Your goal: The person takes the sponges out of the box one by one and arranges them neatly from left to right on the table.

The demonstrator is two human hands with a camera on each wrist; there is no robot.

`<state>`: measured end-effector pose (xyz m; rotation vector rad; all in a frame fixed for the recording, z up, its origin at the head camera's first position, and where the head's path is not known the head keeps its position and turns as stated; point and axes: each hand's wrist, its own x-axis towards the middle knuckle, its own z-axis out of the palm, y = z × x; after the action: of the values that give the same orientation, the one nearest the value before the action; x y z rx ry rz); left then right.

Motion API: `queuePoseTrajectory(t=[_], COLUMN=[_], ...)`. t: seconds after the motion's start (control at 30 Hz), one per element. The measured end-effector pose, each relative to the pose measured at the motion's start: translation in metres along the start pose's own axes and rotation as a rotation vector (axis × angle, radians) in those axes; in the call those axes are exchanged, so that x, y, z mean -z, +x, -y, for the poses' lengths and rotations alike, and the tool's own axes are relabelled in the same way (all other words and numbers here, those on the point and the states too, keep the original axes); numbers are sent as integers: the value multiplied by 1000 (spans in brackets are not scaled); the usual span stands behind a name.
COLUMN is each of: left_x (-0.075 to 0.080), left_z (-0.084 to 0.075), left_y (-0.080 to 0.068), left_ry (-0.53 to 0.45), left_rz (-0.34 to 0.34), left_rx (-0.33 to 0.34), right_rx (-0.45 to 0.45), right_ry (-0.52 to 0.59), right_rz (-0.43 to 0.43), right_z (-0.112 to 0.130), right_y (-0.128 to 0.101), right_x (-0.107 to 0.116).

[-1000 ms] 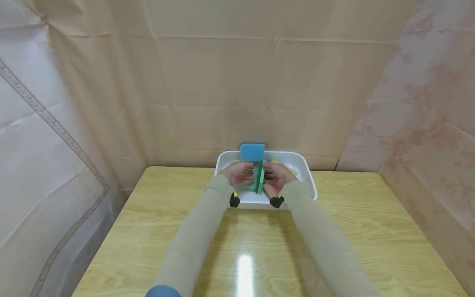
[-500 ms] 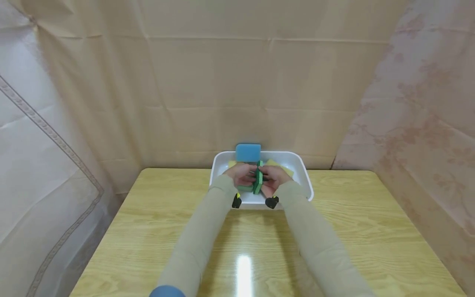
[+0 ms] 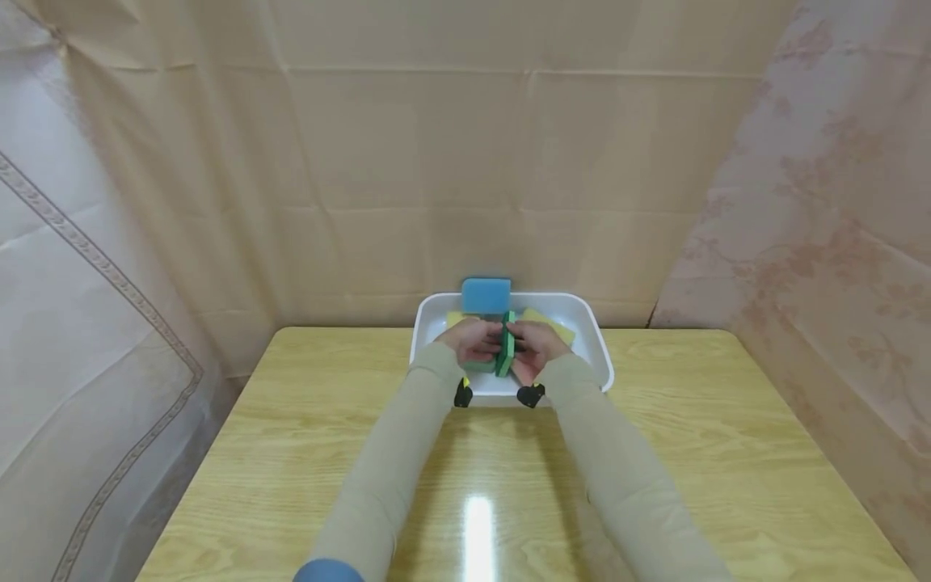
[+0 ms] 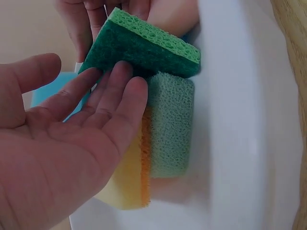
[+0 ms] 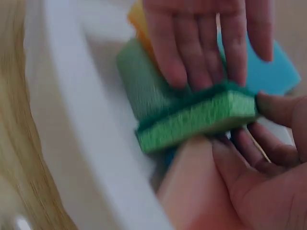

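A green sponge [image 4: 148,45] with a dark green scouring side [image 4: 139,55] and a light green side [image 5: 199,120] stands on edge in the white tray [image 3: 601,356]. My left hand [image 4: 81,124] has its fingers stretched out, their tips touching the dark side. My right hand [image 5: 273,167] holds the sponge from the other side, thumb at its top end and fingers against the light green face. Left of it sit a pale green sponge [image 4: 171,127] and a yellow one with an orange layer [image 4: 127,177]. A pink sponge [image 5: 199,187] lies beneath the right hand.
At the tray's back a blue sponge [image 3: 486,295] rises above the rim. Another yellow sponge [image 3: 550,325] lies at the right rear. The tray stands at the far edge of a wooden table [image 3: 349,404], with beige cloth [image 3: 400,162] hanging behind.
Both hands have come closer together around the green sponge, and the right thumb now meets its top end. Over the last half second the hands are nearly still.
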<state>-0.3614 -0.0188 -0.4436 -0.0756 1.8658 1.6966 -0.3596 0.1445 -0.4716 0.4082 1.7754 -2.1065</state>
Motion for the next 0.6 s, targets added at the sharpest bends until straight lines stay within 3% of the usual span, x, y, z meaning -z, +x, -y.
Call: queuePoseTrajectory(t=[0.2,0.47,0.6], left_x=[-2,-9,-14], left_z=[-3,-14,-16], left_y=[-1,-6,-11], left_ry=[-12,-140,-150], left_rz=[-18,-104,-117], left_rx=[5,-5,-53], right_rx=[40,99,177], right_ry=[-52,61,-38], right_rz=[8,116,123], right_z=[3,23,30], right_y=[-6,-24,-37], right_x=[-5,0,2])
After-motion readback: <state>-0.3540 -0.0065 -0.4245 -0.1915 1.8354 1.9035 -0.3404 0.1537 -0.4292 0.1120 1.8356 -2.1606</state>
